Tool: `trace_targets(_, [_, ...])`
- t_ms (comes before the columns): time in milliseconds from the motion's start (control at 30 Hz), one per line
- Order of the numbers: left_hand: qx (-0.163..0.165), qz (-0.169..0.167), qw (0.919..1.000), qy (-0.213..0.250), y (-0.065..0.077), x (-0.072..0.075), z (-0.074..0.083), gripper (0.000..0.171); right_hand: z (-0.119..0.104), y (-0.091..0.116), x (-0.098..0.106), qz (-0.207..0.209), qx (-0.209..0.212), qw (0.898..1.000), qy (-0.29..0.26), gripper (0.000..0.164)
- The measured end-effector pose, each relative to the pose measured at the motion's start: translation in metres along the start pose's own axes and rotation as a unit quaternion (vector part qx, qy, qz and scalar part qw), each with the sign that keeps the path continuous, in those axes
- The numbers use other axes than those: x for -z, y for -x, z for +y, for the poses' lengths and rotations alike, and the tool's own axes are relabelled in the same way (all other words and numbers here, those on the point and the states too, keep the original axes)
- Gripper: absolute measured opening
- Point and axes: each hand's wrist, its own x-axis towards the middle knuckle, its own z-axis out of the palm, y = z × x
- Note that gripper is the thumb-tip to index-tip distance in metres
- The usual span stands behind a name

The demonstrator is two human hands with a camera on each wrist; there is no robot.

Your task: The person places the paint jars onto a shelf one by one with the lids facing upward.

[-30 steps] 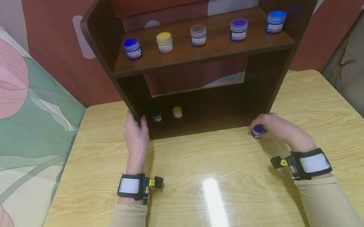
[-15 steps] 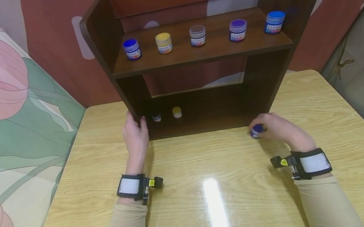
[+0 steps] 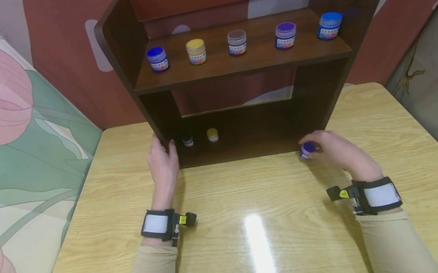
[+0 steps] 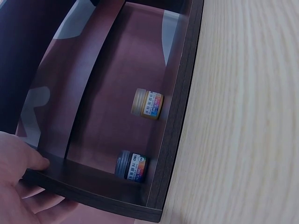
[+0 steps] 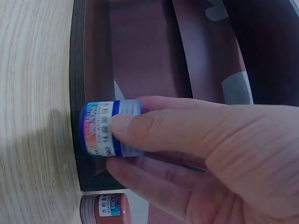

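Observation:
My right hand [image 3: 333, 150] pinches a blue paint jar [image 5: 100, 128] between thumb and fingers, at the lower right front edge of a dark brown shelf unit [image 3: 243, 72]. My left hand [image 3: 163, 166] grips the unit's left side panel, thumb on the inside and fingers outside, as the left wrist view shows. On the bottom shelf, near that hand, stand a dark paint jar [image 4: 131, 166] and a yellow paint jar [image 4: 147, 103]. A reddish-brown jar [image 5: 106, 209] lies close beside the unit's right end in the right wrist view; the head view does not show it.
Several jars line the upper shelf: blue [image 3: 158, 59], yellow [image 3: 196, 51], dark brown or black [image 3: 237, 42], purple [image 3: 285, 35] and lighter blue [image 3: 330, 25]. The unit stands on a wooden table [image 3: 227, 248], against a patterned backdrop [image 3: 79, 82].
My right hand has moved slightly forward with the blue jar, up to the front edge of the bottom shelf. The left hand stays on the side panel.

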Motion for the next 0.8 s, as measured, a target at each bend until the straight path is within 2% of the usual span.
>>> trace_targets(500, [-0.005, 0.003, 1.0000, -0.003, -0.0022, -0.0002, -0.0003, 0.032, -0.0041, -0.0045, -0.0032, 0.060, -0.010, 0.997, -0.038, 0.033])
trace_targets(800, [-0.009, 0.002, 1.0000, 0.003, -0.0013, -0.0006, -0.0024, 0.032, -0.0061, -0.0073, -0.0066, 0.085, 0.013, 0.995, -0.041, 0.034])
